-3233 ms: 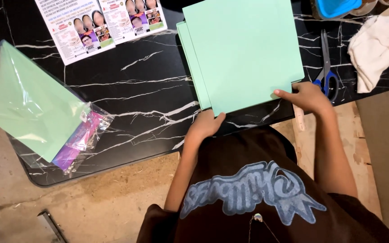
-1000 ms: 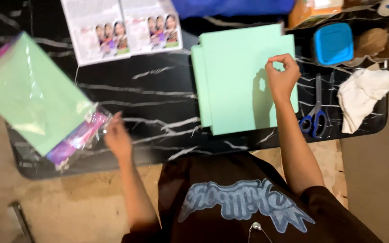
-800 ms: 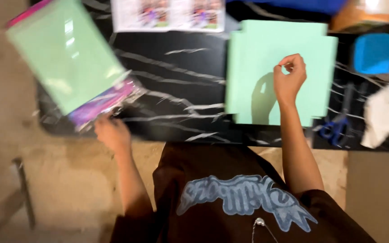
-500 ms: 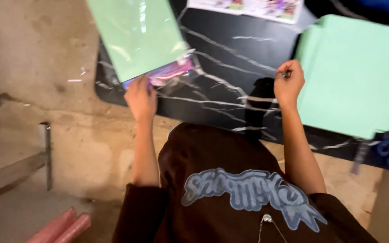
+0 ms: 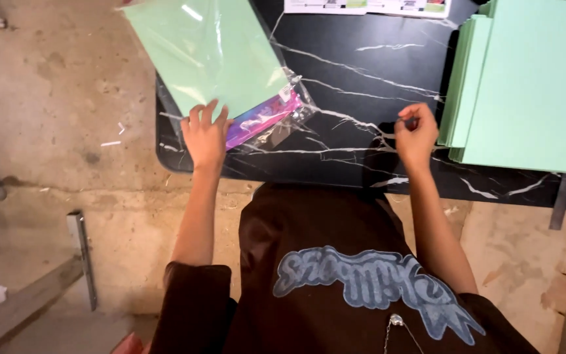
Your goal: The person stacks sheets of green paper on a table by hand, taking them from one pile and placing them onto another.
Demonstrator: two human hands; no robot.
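The left hand (image 5: 206, 134) has travelled away from the loose stack of mint-green sheets (image 5: 525, 85) and now rests on the near corner of the clear plastic packet of coloured paper (image 5: 221, 59), which lies at the left end of the black marbled counter (image 5: 355, 141) and juts out past its edge. A second ago that hand was only reaching toward the packet; now its spread fingers (image 5: 207, 113) lie flat on the wrapping just above the purple and pink sheet edges showing at the packet's open end, pressing rather than pinching. The right hand (image 5: 417, 134) has come off the stack too and hovers over bare counter just left of it, its fingers curled in toward the thumb; whether anything small sits between them cannot be told. The view has swung left with the reach, so the stack now sits at the right border and a printed leaflet (image 5: 368, 6) shows only at the top edge. Attention looks to have shifted from the loose sheets to the packet.
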